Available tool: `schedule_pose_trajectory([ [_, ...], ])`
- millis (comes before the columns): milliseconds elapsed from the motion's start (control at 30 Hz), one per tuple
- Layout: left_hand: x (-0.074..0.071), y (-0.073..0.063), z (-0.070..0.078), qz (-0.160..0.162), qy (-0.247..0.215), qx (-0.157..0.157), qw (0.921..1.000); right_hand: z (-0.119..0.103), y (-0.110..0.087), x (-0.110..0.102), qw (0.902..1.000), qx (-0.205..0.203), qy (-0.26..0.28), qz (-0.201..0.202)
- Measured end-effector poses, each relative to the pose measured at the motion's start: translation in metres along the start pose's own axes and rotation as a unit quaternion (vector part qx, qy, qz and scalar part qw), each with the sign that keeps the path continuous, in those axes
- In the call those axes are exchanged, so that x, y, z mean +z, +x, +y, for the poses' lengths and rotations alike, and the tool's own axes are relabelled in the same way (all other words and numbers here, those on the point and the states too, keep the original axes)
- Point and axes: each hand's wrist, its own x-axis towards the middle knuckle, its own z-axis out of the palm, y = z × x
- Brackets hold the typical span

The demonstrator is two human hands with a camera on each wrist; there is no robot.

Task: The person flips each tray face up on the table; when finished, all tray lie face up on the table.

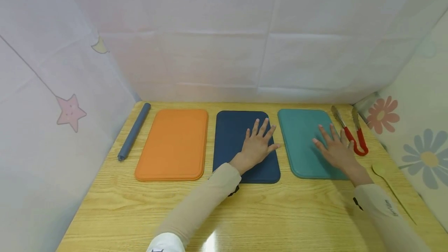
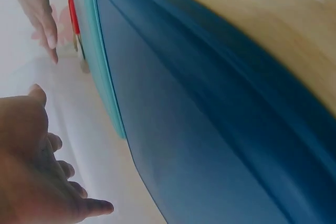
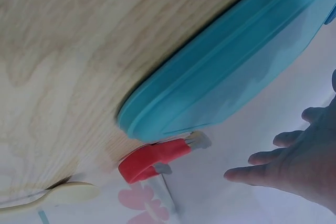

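Three flat rounded rectangles, perhaps lids or trays, lie in a row on the table: an orange one [image 1: 172,143], a dark blue one [image 1: 229,139] and a teal one [image 1: 297,143]. My left hand [image 1: 256,146] is over the dark blue one with its fingers spread, holding nothing. In the left wrist view a gap shows between that hand [image 2: 31,156] and the blue surface [image 2: 157,108]. Over the teal one is my right hand [image 1: 337,153], fingers also straight and apart. The right wrist view shows this hand [image 3: 299,166] apart from the teal piece [image 3: 236,77].
Red-handled tongs [image 1: 362,143] lie right of the teal piece. A pale yellow spoon [image 1: 379,170] lies nearer the right edge. At the far left rests a blue-grey rolled mat or rod [image 1: 134,131]. White cloth walls [image 1: 210,61] enclose the wooden table [image 1: 273,221] at back and sides.
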Motion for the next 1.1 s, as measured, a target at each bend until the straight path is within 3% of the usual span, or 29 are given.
schedule_pose_trajectory([
  [167, 0.004, 0.005, 0.018, -0.025, -0.002, -0.002, 0.9997, 0.006, 0.003, 0.002, 1.0000, 0.000, -0.001, 0.000],
  [367, 0.010, 0.012, 0.038, -0.059, -0.054, -0.014, 0.9967, 0.012, 0.004, 0.004, 1.0000, 0.002, 0.007, -0.003],
  [533, 0.018, 0.019, 0.051, -0.054, -0.073, -0.002, 0.9958, 0.016, 0.004, 0.002, 0.9998, -0.001, 0.015, 0.011],
  [800, 0.025, 0.024, 0.060, -0.053, -0.085, 0.003, 0.9950, 0.025, 0.011, 0.007, 0.9998, 0.004, 0.017, 0.005],
  [1000, 0.031, 0.028, 0.068, -0.073, -0.172, -0.017, 0.9823, 0.029, 0.011, 0.008, 0.9997, 0.011, 0.019, -0.007],
  [1100, 0.032, 0.031, 0.071, -0.080, -0.191, -0.017, 0.9781, 0.029, 0.010, 0.007, 0.9996, 0.013, 0.021, -0.015],
])
